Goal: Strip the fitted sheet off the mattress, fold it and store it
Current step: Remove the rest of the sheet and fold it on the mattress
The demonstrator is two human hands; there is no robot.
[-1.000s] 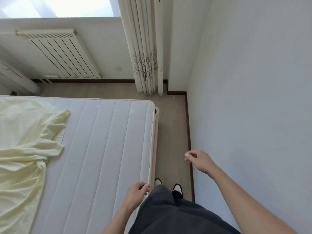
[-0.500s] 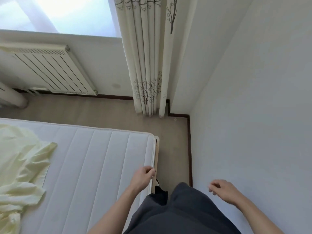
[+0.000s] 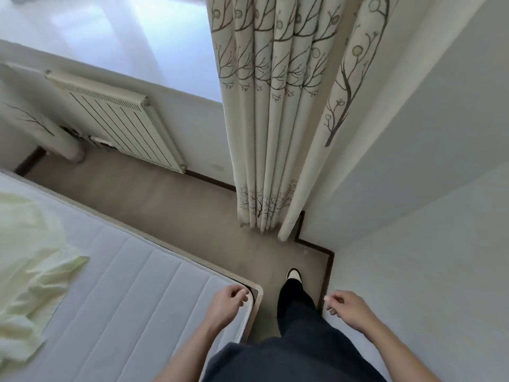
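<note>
Pale yellow fitted sheet [image 3: 30, 271] lies crumpled on the bare white mattress [image 3: 132, 299], at 9 o'clock in view, well apart from both hands. Left hand [image 3: 224, 301] hangs over the mattress corner at 6 o'clock, fingers loosely curled, holding nothing. Right hand [image 3: 348, 308] at 5 o'clock, near the wall [image 3: 427, 244], fingers loosely curled, empty. Curtain [image 3: 275, 119] at 12 o'clock; radiator [image 3: 124, 122] at 10 o'clock.

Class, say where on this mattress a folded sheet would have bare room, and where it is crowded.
Free: the quilted mattress top between the yellow sheet and the corner under the left hand. Crowded: its left part, under that bunched sheet.
</note>
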